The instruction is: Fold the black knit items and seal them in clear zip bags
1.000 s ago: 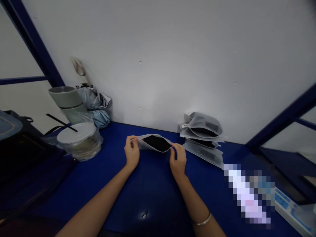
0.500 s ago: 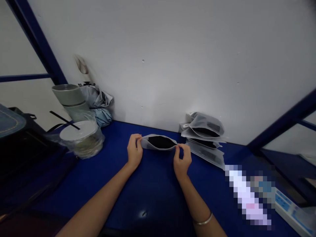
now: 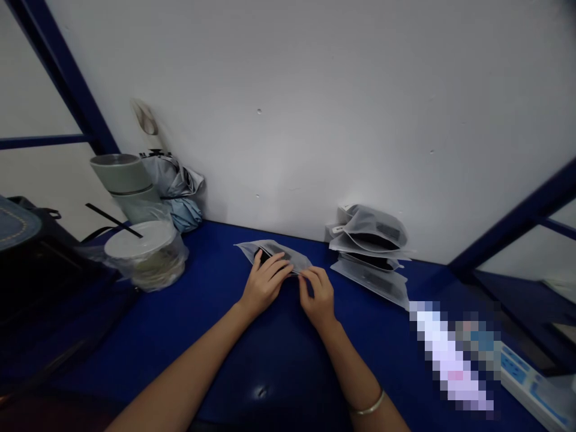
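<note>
A frosted, see-through plastic bag [image 3: 275, 246] with something black inside lies on the blue tabletop in front of me. My left hand [image 3: 265, 279] rests over its near left part, fingers stretched out across the plastic. At the near right edge my right hand [image 3: 317, 294] pinches the bag between thumb and fingers. The black content shows beside my left fingers; what it is, I cannot tell. To the right, several similar frosted bags [image 3: 371, 282] are piled against the wall, some gaping and showing black inside.
On the left stand a lidded tub [image 3: 141, 240] in a clear bag with a black straw, a grey-green tumbler [image 3: 128, 186] and a folded umbrella [image 3: 184, 213]. A dark bag [image 3: 36, 264] sits at far left. A power strip [image 3: 531, 384] and a blurred-out patch lie at right.
The bag was held open by both side edges; now its mouth is flattened and it lies turned. My left hand moved right onto it, and my right hand shifted left along its edge.
</note>
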`<state>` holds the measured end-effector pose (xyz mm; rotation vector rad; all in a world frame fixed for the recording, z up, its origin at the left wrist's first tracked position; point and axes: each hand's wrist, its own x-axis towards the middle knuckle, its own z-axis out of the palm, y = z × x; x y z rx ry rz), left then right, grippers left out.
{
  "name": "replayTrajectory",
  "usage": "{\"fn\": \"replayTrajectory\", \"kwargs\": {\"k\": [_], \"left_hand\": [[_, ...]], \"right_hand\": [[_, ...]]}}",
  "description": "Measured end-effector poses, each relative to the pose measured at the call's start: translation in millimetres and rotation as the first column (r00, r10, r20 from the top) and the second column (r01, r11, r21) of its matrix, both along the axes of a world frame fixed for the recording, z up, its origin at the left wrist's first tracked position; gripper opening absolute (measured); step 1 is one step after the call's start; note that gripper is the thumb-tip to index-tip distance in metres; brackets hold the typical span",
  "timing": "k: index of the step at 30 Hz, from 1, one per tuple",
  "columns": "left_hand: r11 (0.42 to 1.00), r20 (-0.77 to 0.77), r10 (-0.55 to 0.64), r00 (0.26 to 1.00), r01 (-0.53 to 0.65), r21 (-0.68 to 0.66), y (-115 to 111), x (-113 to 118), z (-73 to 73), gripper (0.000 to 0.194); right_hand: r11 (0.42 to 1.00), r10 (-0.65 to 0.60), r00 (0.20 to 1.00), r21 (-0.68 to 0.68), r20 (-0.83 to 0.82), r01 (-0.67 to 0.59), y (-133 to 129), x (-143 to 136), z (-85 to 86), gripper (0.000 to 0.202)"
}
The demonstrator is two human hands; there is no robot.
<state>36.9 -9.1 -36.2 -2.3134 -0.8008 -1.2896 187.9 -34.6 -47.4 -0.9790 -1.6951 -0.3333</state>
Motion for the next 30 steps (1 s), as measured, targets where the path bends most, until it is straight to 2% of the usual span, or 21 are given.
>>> {"fn": "replayTrajectory", "kwargs": {"k": [7,15,23,30], "left_hand": [[0.998,0.062,-0.054,0.997,0.053,0.016,1.9,0.8,-4.1,0.021],[0.995,0.074,-0.097,0.993,0.096,0.019,0.7,1.7,-5.0,0.016],[0.992,0.061,-0.122,0.991,0.123,-0.015,0.8,2.4,-5.8,0.017],[0.992,0.014,-0.112,0.994,0.113,-0.049,-2.3,2.9,-4.7,0.017]], "right_hand": [[1.0,-0.004,0.999,0.011,0.046,0.004,-0.5,-0.3,-0.4,0.015],[0.998,0.06,0.996,0.02,0.071,-0.062,-2.2,-2.5,2.1,0.016],[0.995,0.085,0.994,-0.049,0.063,-0.082,-3.0,-2.1,1.4,0.011],[1.0,0.024,0.988,-0.019,0.155,-0.022,-2.4,-0.8,0.6,0.018]]}}
